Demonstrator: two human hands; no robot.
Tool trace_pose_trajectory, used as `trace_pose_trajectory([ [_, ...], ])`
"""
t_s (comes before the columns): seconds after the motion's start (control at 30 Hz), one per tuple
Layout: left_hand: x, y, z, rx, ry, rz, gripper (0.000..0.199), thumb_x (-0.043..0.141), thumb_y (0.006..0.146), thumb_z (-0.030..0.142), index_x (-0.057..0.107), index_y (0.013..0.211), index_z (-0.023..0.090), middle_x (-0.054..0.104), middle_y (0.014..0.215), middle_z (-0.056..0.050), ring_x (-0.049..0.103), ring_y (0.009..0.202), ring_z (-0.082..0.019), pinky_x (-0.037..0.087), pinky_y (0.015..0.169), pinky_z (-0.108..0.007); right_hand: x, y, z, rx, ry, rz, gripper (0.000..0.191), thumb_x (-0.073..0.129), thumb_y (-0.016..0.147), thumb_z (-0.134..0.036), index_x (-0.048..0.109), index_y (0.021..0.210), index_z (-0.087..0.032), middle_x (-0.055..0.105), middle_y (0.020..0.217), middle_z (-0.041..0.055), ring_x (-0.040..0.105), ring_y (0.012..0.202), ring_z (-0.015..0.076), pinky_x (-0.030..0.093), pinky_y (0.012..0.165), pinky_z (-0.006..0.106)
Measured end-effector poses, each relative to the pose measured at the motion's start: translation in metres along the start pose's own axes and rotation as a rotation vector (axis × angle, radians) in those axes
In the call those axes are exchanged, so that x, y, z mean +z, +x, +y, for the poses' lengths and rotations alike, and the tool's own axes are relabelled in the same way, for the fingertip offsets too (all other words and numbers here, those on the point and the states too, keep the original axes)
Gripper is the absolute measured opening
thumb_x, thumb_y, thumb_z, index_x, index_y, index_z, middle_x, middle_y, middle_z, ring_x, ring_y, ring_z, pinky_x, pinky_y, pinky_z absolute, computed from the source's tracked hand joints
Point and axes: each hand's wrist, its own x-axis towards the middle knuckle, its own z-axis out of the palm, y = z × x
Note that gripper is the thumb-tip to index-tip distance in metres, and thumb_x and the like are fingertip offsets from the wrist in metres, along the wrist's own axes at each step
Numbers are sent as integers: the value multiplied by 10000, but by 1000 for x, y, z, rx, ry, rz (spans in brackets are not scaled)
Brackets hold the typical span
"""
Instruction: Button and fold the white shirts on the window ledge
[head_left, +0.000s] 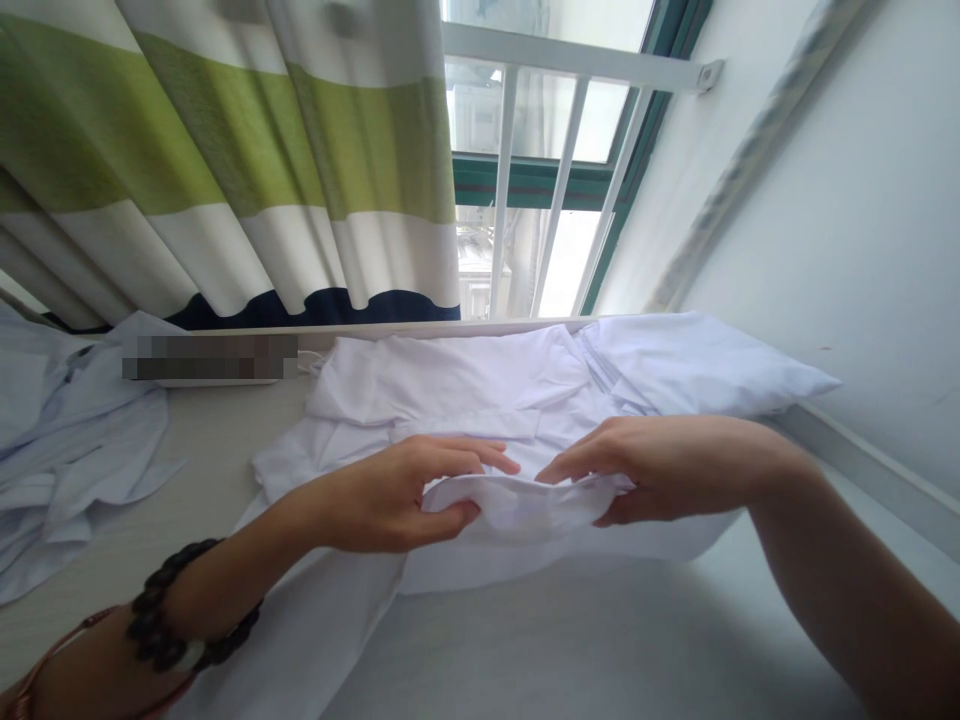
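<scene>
A white garment (450, 375) lies spread in front of me, wrinkled, with a strip of cloth across its middle. Near its front, both hands hold a raised fold of it. My left hand (409, 495) pinches the fold's left end, thumb below and fingers on top. At the other end my right hand (637, 470) is closed on the same cloth, its thumb and fingers partly hidden by the fold. One length of white cloth (315, 630) runs toward me under my left forearm. Dark beads circle my left wrist.
More crumpled white cloth (67, 450) lies on the pale surface (217, 440) at the left. A blurred-out object (210, 360) sits at the back. A white pillow-like item (697, 360) lies against the wall at right. Behind hang green-striped curtains (247, 130) beside a window with white bars (559, 195).
</scene>
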Motion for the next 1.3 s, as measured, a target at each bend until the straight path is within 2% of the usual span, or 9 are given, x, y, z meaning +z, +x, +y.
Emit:
trace_pose_trajectory([
  [0.17,5,3,-6,-24,-36,-9,136,562,858,216,661,941,173,701,983,-44,646,888,-166,485,765,-227,-4,4,-1,-9,-26,-16,101,592,816,-212,669,880,-198,684,807,13,611,724,155,425,678,248],
  [0.33,-2,3,-6,-230,18,146,131,572,851,302,609,852,176,627,753,24,578,685,-117,438,600,-195,-7,-6,5,205,-110,46,136,603,812,-341,619,807,-206,651,786,24,592,695,178,418,608,273],
  [0.57,-73,32,-20,-325,-97,299,332,696,745,409,621,980,186,664,863,-4,636,794,-182,511,680,-255,-52,-25,46,377,47,328,310,510,853,-471,641,778,-201,687,820,53,627,701,215,462,602,315],
  [0.67,-106,59,-46,-382,-96,363,449,694,741,388,599,1132,190,681,931,-33,652,871,-227,516,752,-312,-86,6,77,459,77,448,309,579,812,-457,687,906,-184,703,886,67,650,788,241,497,672,337],
  [0.77,-119,74,-79,-527,-57,371,623,642,773,464,481,1308,186,662,1133,-105,646,971,-264,515,795,-347,-97,52,112,535,-26,503,338,587,828,-382,674,1061,-153,686,1033,105,648,915,264,509,782,361],
  [0.87,-111,63,-105,-647,81,363,769,564,793,605,389,1386,146,551,1326,-174,580,1126,-286,480,898,-362,-76,87,130,629,-310,594,494,618,827,-332,568,1269,-118,573,1278,176,528,1181,328,426,973,436],
  [1.0,-84,31,-117,-644,158,299,716,298,905,650,371,1397,136,506,1397,-131,489,1243,-266,339,1064,-399,-24,103,115,303,-381,693,548,386,946,-474,473,1377,-146,462,1421,160,402,1322,303,304,1093,458],
  [1.17,-42,1,-110,-644,297,115,702,241,948,586,323,1460,114,264,1550,-126,221,1429,-276,175,1160,-406,27,103,97,198,-145,334,760,209,922,-653,277,1503,-168,176,1583,118,148,1452,281,150,1168,454],
  [1.3,-9,-18,-92,-606,357,-5,695,182,969,537,182,1515,108,103,1585,-115,53,1462,-244,128,1176,-411,56,78,90,220,-84,259,767,189,915,-674,153,1532,-219,10,1603,70,-2,1465,258,95,1174,471],
])
